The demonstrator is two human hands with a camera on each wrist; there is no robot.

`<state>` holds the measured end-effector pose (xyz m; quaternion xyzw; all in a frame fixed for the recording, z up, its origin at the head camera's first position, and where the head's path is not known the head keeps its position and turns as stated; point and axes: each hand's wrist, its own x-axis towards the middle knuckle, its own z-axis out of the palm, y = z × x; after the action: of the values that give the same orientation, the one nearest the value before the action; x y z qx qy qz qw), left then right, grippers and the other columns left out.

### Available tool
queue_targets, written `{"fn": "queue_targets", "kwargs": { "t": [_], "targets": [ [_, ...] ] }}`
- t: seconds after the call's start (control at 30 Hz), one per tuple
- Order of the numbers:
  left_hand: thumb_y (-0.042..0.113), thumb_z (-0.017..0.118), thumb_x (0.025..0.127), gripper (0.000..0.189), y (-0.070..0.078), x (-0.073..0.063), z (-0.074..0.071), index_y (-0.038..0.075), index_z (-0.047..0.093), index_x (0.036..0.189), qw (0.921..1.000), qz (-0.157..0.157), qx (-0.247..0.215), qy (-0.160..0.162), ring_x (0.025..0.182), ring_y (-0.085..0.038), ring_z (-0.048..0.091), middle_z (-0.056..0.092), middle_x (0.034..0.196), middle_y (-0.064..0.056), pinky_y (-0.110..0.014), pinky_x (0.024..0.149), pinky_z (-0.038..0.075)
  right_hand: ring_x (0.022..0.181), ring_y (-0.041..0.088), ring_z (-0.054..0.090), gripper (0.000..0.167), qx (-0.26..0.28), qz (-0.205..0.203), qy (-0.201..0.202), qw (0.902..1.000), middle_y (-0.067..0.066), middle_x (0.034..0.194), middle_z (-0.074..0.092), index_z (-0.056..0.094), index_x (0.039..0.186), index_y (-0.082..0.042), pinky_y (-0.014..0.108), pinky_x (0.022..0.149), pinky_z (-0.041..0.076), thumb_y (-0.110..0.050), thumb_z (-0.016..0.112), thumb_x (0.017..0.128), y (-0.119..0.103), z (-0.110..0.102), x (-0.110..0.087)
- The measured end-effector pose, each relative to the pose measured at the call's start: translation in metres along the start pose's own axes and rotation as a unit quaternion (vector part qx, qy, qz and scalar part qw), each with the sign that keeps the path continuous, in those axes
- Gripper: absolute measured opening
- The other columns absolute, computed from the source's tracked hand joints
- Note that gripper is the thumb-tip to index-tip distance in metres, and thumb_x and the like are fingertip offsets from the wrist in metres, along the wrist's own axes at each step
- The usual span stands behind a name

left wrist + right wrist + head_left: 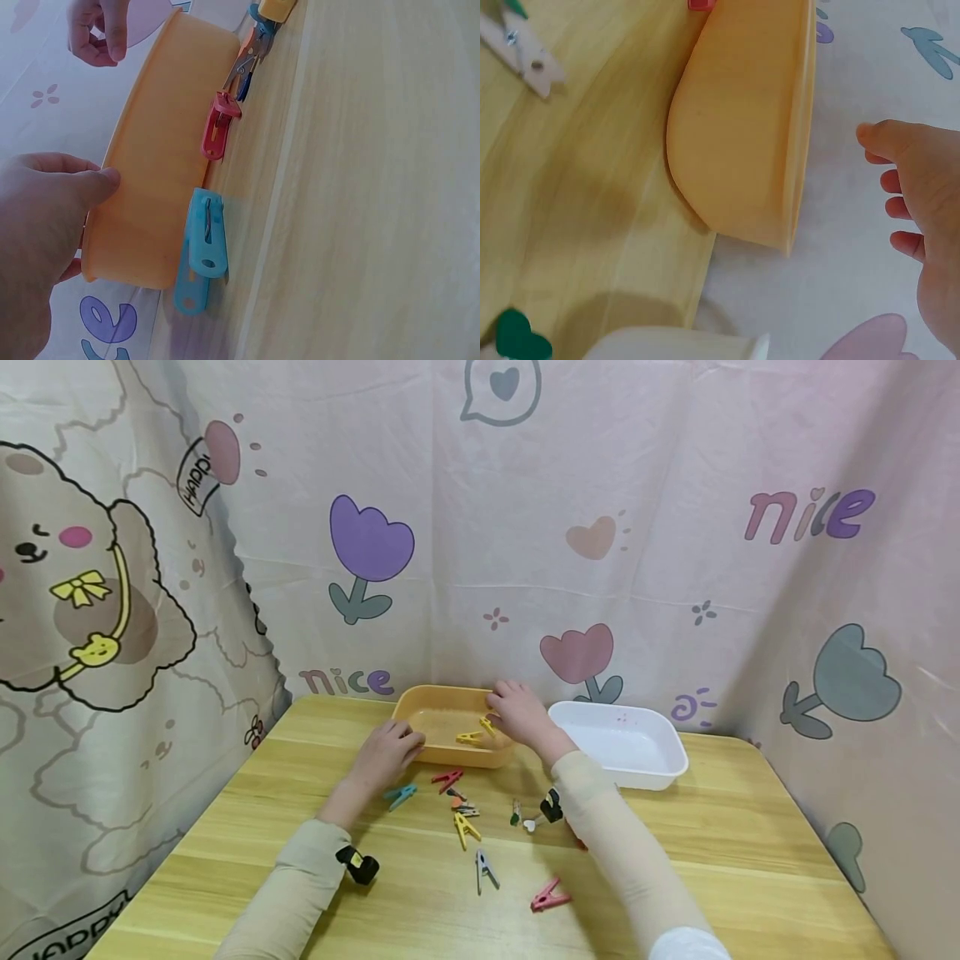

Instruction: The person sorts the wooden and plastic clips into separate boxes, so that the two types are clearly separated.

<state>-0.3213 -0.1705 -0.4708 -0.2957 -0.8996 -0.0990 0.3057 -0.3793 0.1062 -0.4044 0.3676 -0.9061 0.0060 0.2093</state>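
Note:
My left hand (387, 755) grips the near-left rim of an orange plastic basin (431, 752), thumb on its outer wall and the other fingers behind the rim. Over the basin's right end is my right hand (519, 714), fingers loosely bent. Nothing shows between its thumb and fingers (909, 244) in the right wrist view. Yellow clothespins (470, 738) lie inside the basin, close below the right hand. Just in front of the basin, a blue clothespin (208, 232) and a red clothespin (217, 131) lie on the table.
A white basin (641, 768) stands right of the orange one. Nearer on the table are a yellow clothespin (465, 830), a grey clothespin (485, 870), a pink clothespin (550, 897) and several small decorated clips (516, 812). A printed curtain (480, 527) hangs behind the table.

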Motion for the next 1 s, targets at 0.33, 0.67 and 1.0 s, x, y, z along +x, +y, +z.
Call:
{"fn": "queue_targets", "kwargs": {
  "t": [0.33, 0.67, 1.0],
  "targets": [
    [0.019, 0.069, 0.09, 0.009, 0.0, 0.001, -0.001, 0.013, 0.073, 0.096, 1.0, -0.004, -0.002, -0.003, 0.081, -0.022, 0.053, 0.062, 0.086, -0.005, -0.035, 0.073, 0.047, 0.09, 0.023, 0.046, 0.016, -0.021, -0.02, 0.002, 0.9996, 0.004, 0.095, 0.052, 0.064, 0.096, -0.012, 0.038, 0.08, 0.039, -0.027, 0.067, 0.092, 0.003, -0.018, -0.014],
    [0.018, 0.069, 0.09, 0.008, 0.0, 0.0, 0.0, 0.012, 0.073, 0.095, 1.0, -0.003, -0.003, -0.002, 0.08, -0.023, 0.053, 0.062, 0.086, -0.005, -0.036, 0.074, 0.047, 0.091, 0.022, 0.047, 0.015, -0.036, -0.039, 0.028, 0.9982, 0.003, 0.097, 0.053, 0.064, 0.095, -0.013, 0.037, 0.079, 0.037, -0.026, 0.07, 0.09, 0.007, -0.025, -0.031],
    [0.019, 0.069, 0.09, 0.008, 0.0, 0.0, 0.001, 0.013, 0.073, 0.095, 1.0, -0.007, 0.003, -0.003, 0.081, -0.022, 0.053, 0.061, 0.086, -0.005, -0.035, 0.074, 0.047, 0.091, 0.022, 0.047, 0.016, -0.042, -0.058, 0.042, 0.9965, 0.003, 0.097, 0.053, 0.064, 0.095, -0.013, 0.036, 0.077, 0.037, -0.026, 0.071, 0.089, 0.009, -0.035, -0.053]
  ]
}}
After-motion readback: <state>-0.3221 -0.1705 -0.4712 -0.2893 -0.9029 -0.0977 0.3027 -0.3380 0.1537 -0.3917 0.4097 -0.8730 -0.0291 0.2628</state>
